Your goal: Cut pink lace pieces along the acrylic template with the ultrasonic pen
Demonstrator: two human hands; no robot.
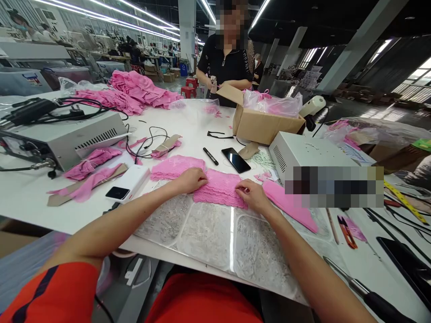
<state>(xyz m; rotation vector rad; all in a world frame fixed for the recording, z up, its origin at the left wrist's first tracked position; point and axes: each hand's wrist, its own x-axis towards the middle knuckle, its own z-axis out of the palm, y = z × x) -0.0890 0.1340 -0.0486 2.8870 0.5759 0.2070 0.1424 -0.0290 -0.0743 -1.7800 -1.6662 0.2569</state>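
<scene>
A layered pile of pink lace [220, 190] lies at the middle of the tabletop [191, 130], spread flat over the far edge of a grey stone-patterned mat [205, 237], its scalloped edges showing in rows. The right hand [254, 195] pinches its right edge between thumb and forefinger. The left hand [193, 180] is at its left edge, fingers bunched together; whether they grip the cloth I cannot tell. Beyond that hand, a second lace pile [178, 166] lies just beside the first.

Near the right wrist, a long folded pink cloth [289, 205] slants across the mat. Past the lace lie a black marker [210, 156] and, to its right, a black phone [235, 160]. A white box [131, 183] is left of the second pile. Grey metal cases stand at left [81, 132] and right [313, 150], with orange-handled snips [347, 233] in front of the right one. Farther back are a heap of pink cloth [143, 89] and an open cardboard box [266, 126], and a person in a dark top [226, 65] stands behind the tabletop.
</scene>
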